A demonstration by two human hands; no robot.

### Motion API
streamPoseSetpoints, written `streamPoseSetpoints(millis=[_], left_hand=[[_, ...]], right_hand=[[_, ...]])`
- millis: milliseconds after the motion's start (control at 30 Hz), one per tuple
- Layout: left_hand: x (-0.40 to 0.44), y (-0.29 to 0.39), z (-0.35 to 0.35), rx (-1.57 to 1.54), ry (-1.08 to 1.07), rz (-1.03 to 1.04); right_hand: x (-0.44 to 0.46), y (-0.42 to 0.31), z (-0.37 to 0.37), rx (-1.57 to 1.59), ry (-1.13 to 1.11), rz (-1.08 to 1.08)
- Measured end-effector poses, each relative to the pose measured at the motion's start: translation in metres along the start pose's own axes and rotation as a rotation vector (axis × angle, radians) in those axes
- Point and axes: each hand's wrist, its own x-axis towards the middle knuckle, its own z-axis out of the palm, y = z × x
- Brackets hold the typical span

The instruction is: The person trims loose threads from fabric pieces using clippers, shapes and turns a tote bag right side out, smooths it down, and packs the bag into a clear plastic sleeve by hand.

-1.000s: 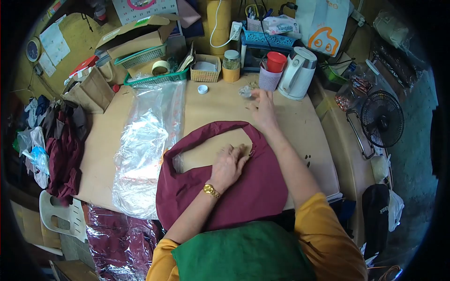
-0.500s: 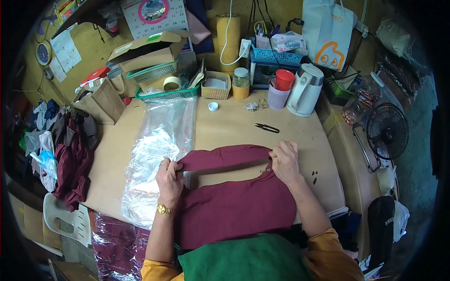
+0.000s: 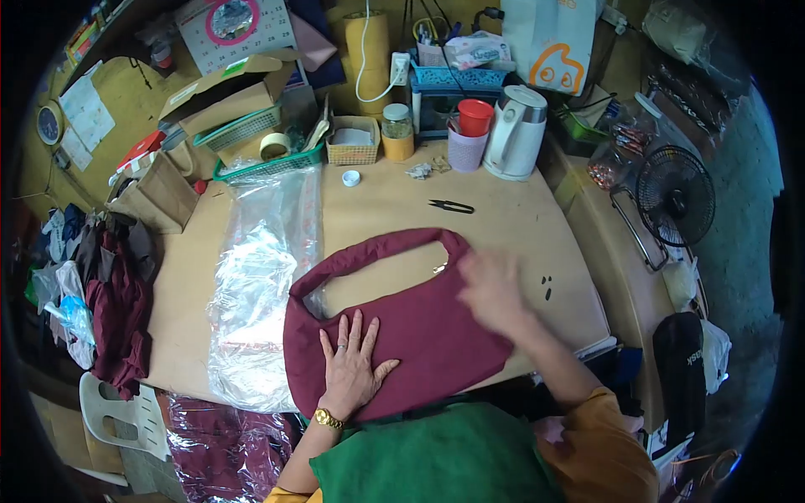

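Observation:
A maroon fabric shoulder bag (image 3: pixel 411 335) lies flat on the table, its wide strap looped away from me. A small metal zipper pull (image 3: pixel 439 268) shows near the strap's right end. My left hand (image 3: pixel 352 369) rests flat on the bag's left part, fingers spread, with a ring and a gold watch on that arm. Over the bag's upper right edge is my right hand (image 3: pixel 493 289), smeared by motion; its fingers are not clear, and I cannot tell whether it touches the cloth.
Clear plastic bags (image 3: pixel 264 285) lie left of the maroon bag. Beyond it are thread snips (image 3: pixel 451 206) and a white cap (image 3: pixel 350 178). A white kettle (image 3: pixel 516 134), a lilac cup (image 3: pixel 466 151) and a jar (image 3: pixel 397 134) stand at the back. A black fan (image 3: pixel 675 197) is at right.
Both hands have let go of the strap, which now lies on the table. My left hand has moved down onto the bag and spread flat. The view has shifted slightly right.

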Motion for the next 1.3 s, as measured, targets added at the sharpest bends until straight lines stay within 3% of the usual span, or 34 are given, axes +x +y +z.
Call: streamPoseSetpoints(millis=[33,100,133,233,367,400,467,500,567,600,700,733,800,833,900,933,1000,1033,1100,1233,1300], left_hand=[[0.003,0.003,0.002,-0.002,0.001,-0.002],[0.014,0.013,0.004,-0.002,0.011,0.006],[0.020,0.019,0.006,0.002,0.018,0.008],[0.036,0.012,0.005,0.027,0.014,-0.035],[0.058,-0.048,0.018,-0.007,0.068,-0.161],[0.062,-0.055,0.008,-0.144,-0.002,-0.137],[0.057,-0.066,-0.021,-0.210,-0.017,-0.021],[0.047,-0.062,-0.050,-0.288,-0.069,0.035],[0.011,-0.063,-0.092,-0.442,-0.240,0.135],[-0.010,-0.062,-0.100,-0.313,-0.426,0.097],[-0.054,-0.065,-0.082,-0.168,-0.513,0.006],[-0.066,-0.075,-0.058,-0.260,-0.267,-0.013],[-0.070,-0.080,-0.031,-0.347,-0.016,-0.036],[-0.071,-0.078,-0.022,-0.608,0.125,-0.113],[-0.067,-0.071,-0.004,-0.971,0.432,-0.176],[-0.069,-0.068,-0.005,-0.966,0.440,-0.175],[-0.073,-0.064,-0.011,-1.021,0.396,-0.379],[-0.074,-0.067,-0.006,-1.011,0.397,-0.367],[-0.070,-0.055,-0.018,-1.028,0.433,-0.359],[-0.082,-0.080,0.007,-1.038,0.461,-0.318],[-0.084,-0.074,0.016,-0.961,0.438,-0.355]], right_hand=[[0.006,0.009,-0.005,-0.003,-0.004,0.005],[0.008,0.018,-0.016,0.110,0.218,0.181],[0.002,0.007,-0.019,0.110,0.207,0.183],[-0.021,-0.052,-0.019,0.176,-0.121,-0.011],[-0.039,-0.041,0.015,0.216,-0.099,-0.028],[-0.035,-0.031,0.012,0.219,-0.115,-0.024],[-0.029,0.002,0.004,0.692,-0.177,-0.045],[-0.034,0.015,-0.013,0.845,-0.081,-0.011],[-0.055,0.036,-0.058,0.807,-0.177,0.030],[-0.068,0.047,-0.062,0.762,-0.212,0.039],[-0.105,0.058,-0.031,0.528,-0.115,0.202],[-0.111,0.056,-0.016,0.527,-0.119,0.203],[-0.113,0.050,0.013,0.473,0.178,0.204],[-0.111,0.046,0.024,0.475,0.178,0.201],[-0.101,0.035,0.038,0.928,0.348,0.415],[-0.096,0.031,0.037,0.930,0.353,0.407],[-0.087,0.022,0.031,1.570,0.403,0.408],[-0.085,0.019,0.024,1.571,0.403,0.403],[-0.080,0.009,-0.008,1.643,0.151,0.580],[-0.091,0.049,0.029,1.287,0.161,0.430],[-0.094,0.059,0.029,1.364,-0.035,0.698]])
